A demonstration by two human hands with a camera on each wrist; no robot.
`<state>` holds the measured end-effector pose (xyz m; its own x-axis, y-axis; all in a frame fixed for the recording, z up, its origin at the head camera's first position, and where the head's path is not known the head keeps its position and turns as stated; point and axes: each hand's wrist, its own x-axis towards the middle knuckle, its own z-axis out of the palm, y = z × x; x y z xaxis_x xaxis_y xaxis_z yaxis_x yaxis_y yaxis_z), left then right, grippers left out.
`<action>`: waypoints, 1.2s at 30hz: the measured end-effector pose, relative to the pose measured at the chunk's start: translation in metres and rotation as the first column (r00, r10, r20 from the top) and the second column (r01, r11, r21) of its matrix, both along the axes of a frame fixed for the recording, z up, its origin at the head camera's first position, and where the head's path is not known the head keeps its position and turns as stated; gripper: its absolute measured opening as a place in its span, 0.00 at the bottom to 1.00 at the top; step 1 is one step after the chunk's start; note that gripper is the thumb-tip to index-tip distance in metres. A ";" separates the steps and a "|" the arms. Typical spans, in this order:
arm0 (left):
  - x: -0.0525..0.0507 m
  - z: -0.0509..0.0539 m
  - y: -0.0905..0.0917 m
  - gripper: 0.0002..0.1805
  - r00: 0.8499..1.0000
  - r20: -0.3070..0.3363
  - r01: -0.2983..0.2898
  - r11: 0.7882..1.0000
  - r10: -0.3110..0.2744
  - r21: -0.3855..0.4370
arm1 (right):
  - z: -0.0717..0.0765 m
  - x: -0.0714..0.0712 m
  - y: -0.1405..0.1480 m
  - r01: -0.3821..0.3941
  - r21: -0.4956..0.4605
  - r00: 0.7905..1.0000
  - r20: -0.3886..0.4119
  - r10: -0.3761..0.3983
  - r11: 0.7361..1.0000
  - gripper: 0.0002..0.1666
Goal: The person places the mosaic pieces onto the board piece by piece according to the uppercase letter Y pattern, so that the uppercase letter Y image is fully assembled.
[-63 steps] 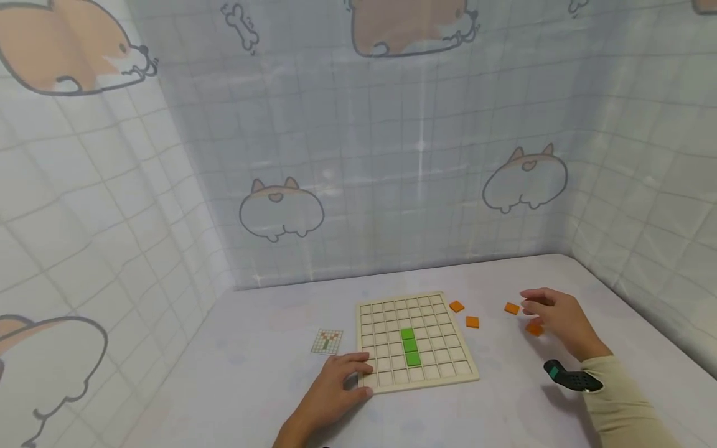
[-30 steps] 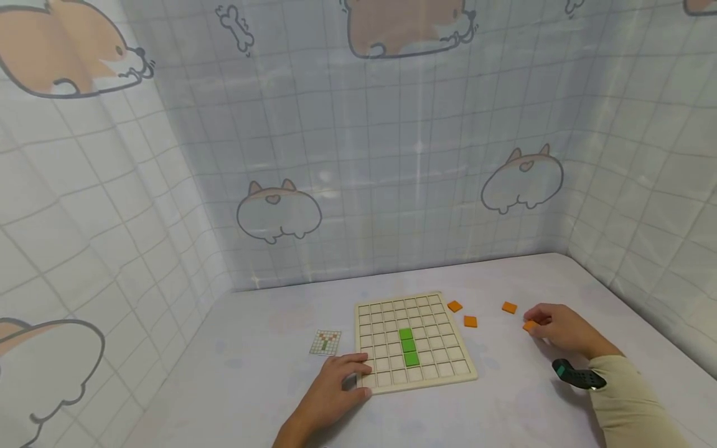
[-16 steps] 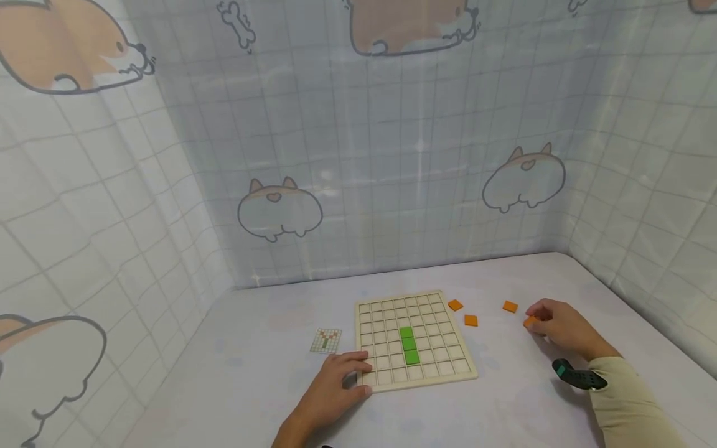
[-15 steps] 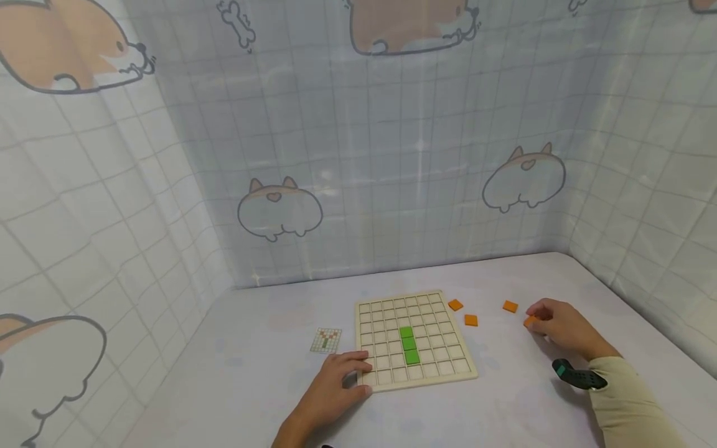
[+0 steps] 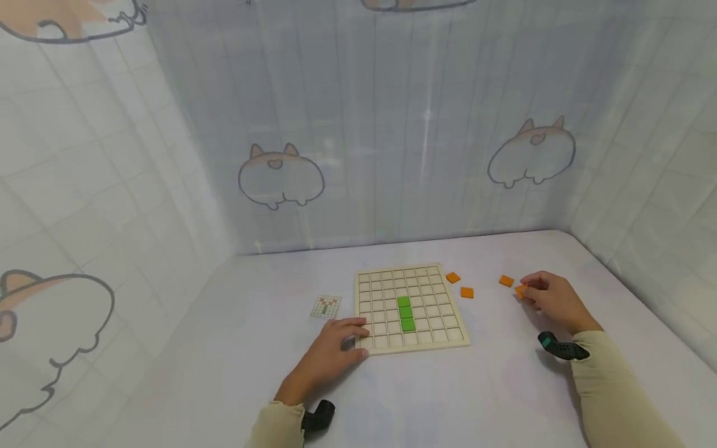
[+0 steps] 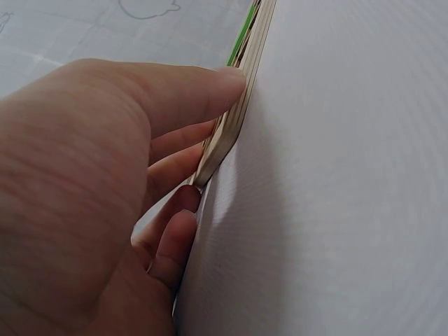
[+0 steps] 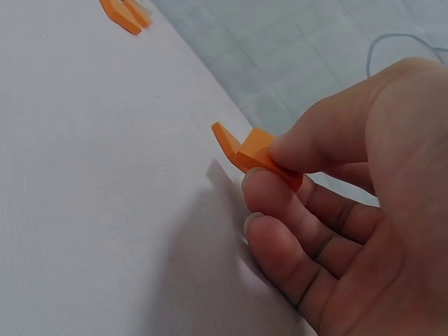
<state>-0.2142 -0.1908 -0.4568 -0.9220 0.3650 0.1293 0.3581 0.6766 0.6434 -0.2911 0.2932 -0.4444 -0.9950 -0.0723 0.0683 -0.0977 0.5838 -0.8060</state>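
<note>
In the head view my right hand (image 5: 560,302) pinches an orange square tile (image 7: 259,150) between thumb and fingers, just above the table. Another orange tile (image 5: 506,281) lies flat just left of it. My left hand (image 5: 330,351) rests at the near left corner of a pale wooden grid board (image 5: 437,323), thumb at its front edge and fingertips on its left rim. The left wrist view shows the thumb (image 6: 189,98) touching the board's layered edge. A column of green tiles (image 5: 406,313) sits in the board's middle cells.
Two more orange tiles (image 5: 467,292) lie beside the board's right edge. A small card (image 5: 325,307) printed with a coloured grid pattern lies left of the board. A cloth with dog drawings (image 5: 370,186) hangs behind and around the white table (image 5: 420,398).
My right hand has come down onto the rightmost orange tile, gripped it and lifted it slightly leftward. The left hand stays at the board's corner. The head view has tilted downward.
</note>
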 end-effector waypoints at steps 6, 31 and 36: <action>0.002 0.000 -0.001 0.18 1.000 0.009 -0.001 1.000 0.001 -0.001 | -0.001 -0.001 -0.002 0.011 -0.001 0.999 0.031 -0.011 1.000 0.23; -0.002 -0.007 -0.001 0.20 0.999 0.035 -0.020 0.999 0.021 -0.029 | -0.005 -0.003 -0.013 0.116 -0.084 0.992 0.055 -0.112 0.990 0.23; -0.001 -0.003 -0.002 0.20 0.999 0.044 -0.015 1.000 0.016 -0.019 | -0.004 -0.006 -0.021 0.124 -0.149 0.990 0.081 -0.113 0.981 0.23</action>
<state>-0.2153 -0.1926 -0.4599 -0.9322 0.3526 0.0821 0.3192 0.6936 0.6457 -0.2973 0.2724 -0.4483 -0.9986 0.0522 -0.0023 0.0259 0.4565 -0.8893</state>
